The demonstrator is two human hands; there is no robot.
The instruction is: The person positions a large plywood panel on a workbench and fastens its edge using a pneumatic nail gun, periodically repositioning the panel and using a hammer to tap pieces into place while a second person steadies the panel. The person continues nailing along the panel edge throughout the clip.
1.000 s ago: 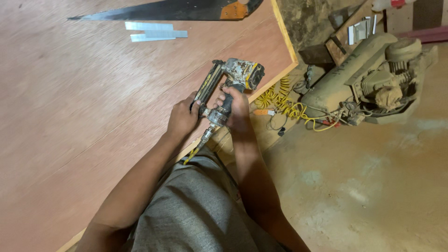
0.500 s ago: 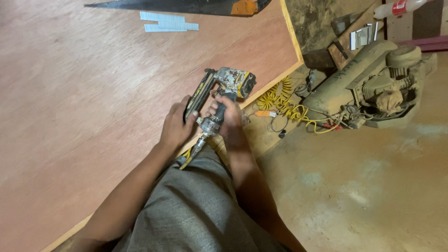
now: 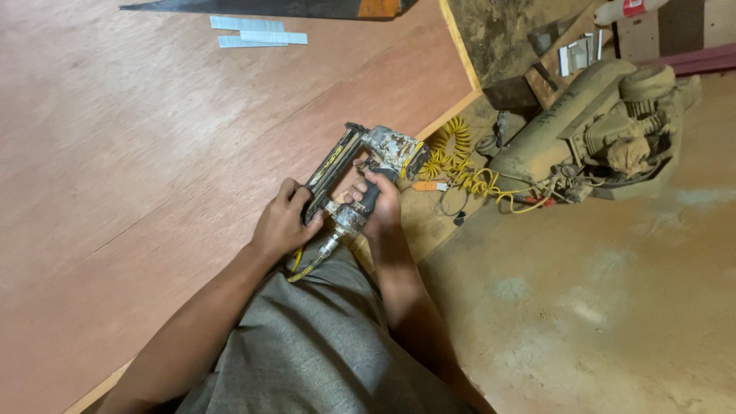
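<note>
A worn pneumatic nail gun [image 3: 383,149] with a black magazine lies over the near edge of a large reddish plywood sheet [image 3: 153,153]. My right hand [image 3: 377,201] is wrapped around the gun's handle. The fingers of my left hand [image 3: 282,222] grip the rear end of the magazine. A yellow coiled air hose [image 3: 452,157] runs from the base of the handle across the floor to the right.
A dusty air compressor [image 3: 590,130] lies on the concrete floor at the right. A handsaw [image 3: 307,8] and strips of nails [image 3: 257,34] rest at the far end of the plywood. My grey-clad knee [image 3: 322,353] is below my hands.
The nail gun and both hands sit slightly lower and further left in view than a second ago; the grip on the gun is unchanged.
</note>
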